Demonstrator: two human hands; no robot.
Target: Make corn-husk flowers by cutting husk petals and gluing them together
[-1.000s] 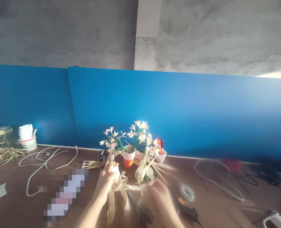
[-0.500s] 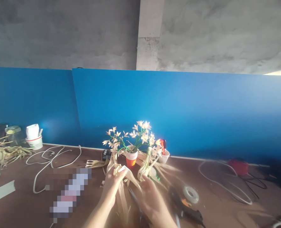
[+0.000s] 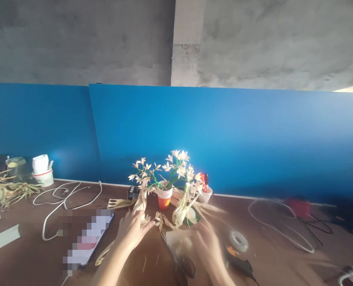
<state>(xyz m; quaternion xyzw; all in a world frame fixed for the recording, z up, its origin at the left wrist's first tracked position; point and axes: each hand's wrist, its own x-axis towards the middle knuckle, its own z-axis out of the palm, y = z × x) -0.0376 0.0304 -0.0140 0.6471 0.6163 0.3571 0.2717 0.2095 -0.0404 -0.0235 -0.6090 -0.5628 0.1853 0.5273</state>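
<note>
My left hand (image 3: 132, 231) is low over the table, its thumb and fingers apart, touching or just above pale dried husk scraps (image 3: 160, 220). On the right, my right hand (image 3: 208, 243) is blurred; a broad, pale piece of husk (image 3: 176, 238) sticks out from its fingertips to the left. Below that piece lie scissors (image 3: 185, 266) with dark handles. Beyond both hands, an orange and white paper cup (image 3: 164, 198) holds green stems with white star-shaped flowers (image 3: 181, 171). A bundle of pale husk (image 3: 181, 212) lies right of the cup.
A glue gun (image 3: 240, 265) and a tape roll (image 3: 238, 241) lie at right. A white cup (image 3: 205, 195) stands behind the husks. White cables (image 3: 64, 202), a pixelated flat object (image 3: 88, 240) and a white tub (image 3: 43, 176) are at left. A blue partition (image 3: 224, 139) borders the table.
My hands have moved apart, the left hand opening and shifting left, the right moving right with the pale piece. The long strip hanging between them is gone from there; the scissors now show.
</note>
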